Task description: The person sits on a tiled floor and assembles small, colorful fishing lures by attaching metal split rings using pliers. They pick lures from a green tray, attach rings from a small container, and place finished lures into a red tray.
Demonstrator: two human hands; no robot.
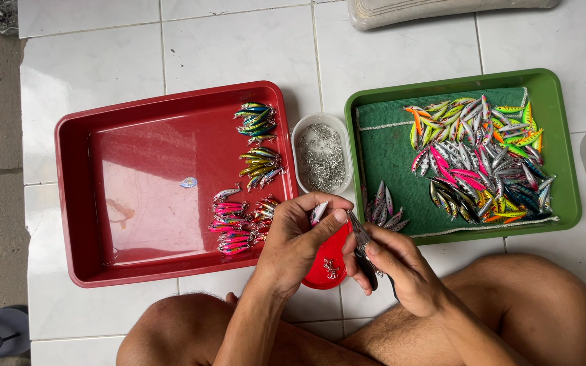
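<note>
**Hands working a lure with pliers over the tiled floor**

The left hand [300, 244] is pinching a small silver fishing lure [319, 211] between thumb and fingertips, just beside the red tray [137, 176]. The right hand [398, 268] is gripping dark pliers [361, 247], closed around their handles, the tip pointing toward the lure. A small red dish [327, 268] is lying beneath both hands; a green tray [557, 135] is holding many lures.
</note>
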